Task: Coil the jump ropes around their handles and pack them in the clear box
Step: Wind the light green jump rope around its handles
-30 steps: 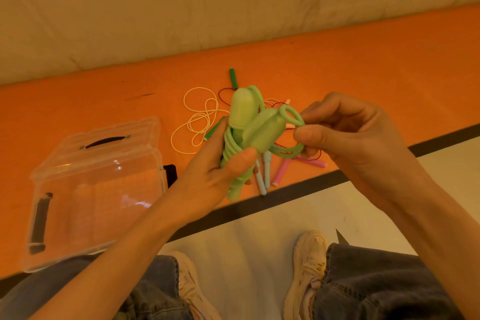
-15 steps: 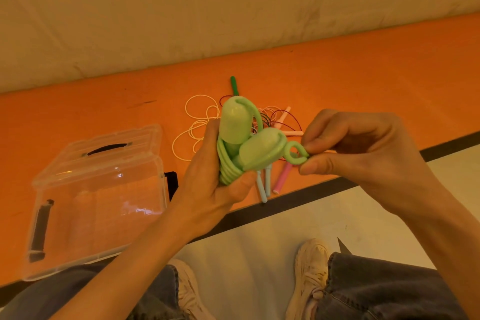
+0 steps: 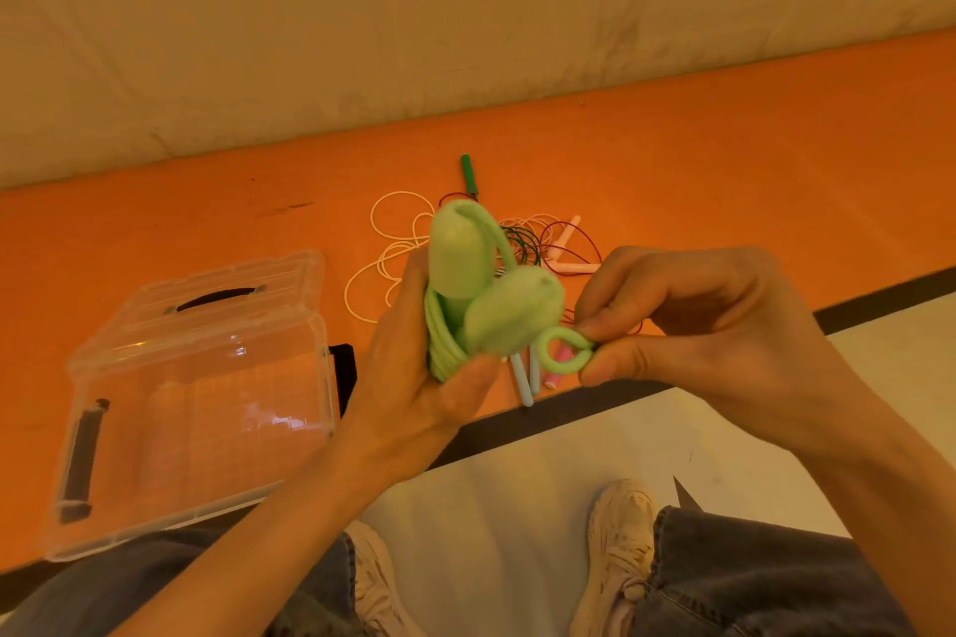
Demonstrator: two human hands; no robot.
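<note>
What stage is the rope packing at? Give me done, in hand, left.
Done: nothing is packed; the clear box looks empty. In hand: the left hand grips the green rope, mostly coiled around its handles, while the right hand pinches its last loop. Left: the loose ropes tangled on the orange floor, then boxing everything.

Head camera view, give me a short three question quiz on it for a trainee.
1. True or false: the clear box already holds a coiled rope.
2. Which hand grips the light green jump rope bundle?
3. The right hand pinches: A) a pink handle, B) the green rope's end loop, C) the box lid.

Key: 1 false; 2 the left hand; 3 B.
</note>
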